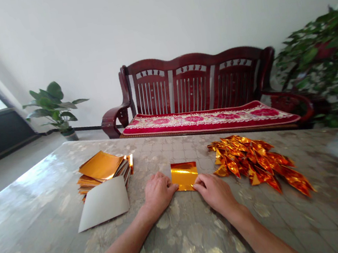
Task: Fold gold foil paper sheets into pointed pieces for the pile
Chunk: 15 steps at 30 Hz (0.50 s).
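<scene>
Forearms (121, 249) are lying at seven and five o'clock, the gold foil sheet (185, 176) resting at centre-dial. I am finding the right hand (216, 191) pinching its five-o'clock corner, the left hand (158, 190) touching its eight-o'clock edge, grip unclear. I am advising even pressure, edges square.

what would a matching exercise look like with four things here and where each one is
1. gold foil sheet
2. pale sheet
3. folded foil pieces
4. wooden bench

A. beyond the table
B. between the left hand and right hand
C. heaped right of the right hand
D. at the foil stack's near side

Pairs: 1-B, 2-D, 3-C, 4-A
</scene>
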Each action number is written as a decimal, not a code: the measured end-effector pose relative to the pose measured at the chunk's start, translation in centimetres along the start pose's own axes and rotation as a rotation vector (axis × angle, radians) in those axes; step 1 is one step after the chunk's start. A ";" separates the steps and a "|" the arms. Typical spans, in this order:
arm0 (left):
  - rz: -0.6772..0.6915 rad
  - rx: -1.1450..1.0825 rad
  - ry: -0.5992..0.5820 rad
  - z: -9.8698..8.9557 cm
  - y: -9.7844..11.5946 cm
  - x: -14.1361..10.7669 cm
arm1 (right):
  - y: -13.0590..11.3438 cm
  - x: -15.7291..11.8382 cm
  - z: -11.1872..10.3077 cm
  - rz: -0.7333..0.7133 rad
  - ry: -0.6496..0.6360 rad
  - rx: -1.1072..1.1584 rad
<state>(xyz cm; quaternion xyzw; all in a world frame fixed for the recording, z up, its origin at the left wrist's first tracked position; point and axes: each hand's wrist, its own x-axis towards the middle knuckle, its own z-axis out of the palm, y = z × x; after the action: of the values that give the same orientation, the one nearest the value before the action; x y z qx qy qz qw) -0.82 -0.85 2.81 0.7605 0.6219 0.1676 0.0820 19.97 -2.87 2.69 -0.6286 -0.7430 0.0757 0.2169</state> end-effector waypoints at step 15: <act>0.025 0.078 -0.004 -0.2 0.5 -0.5 | 0.0 0.0 0.2 -0.019 0.010 -0.049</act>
<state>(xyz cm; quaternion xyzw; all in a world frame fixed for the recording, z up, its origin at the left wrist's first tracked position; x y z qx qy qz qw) -0.53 -1.41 3.11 0.7712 0.6183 0.1426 0.0515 19.91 -2.89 2.52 -0.6270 -0.7495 0.0523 0.2060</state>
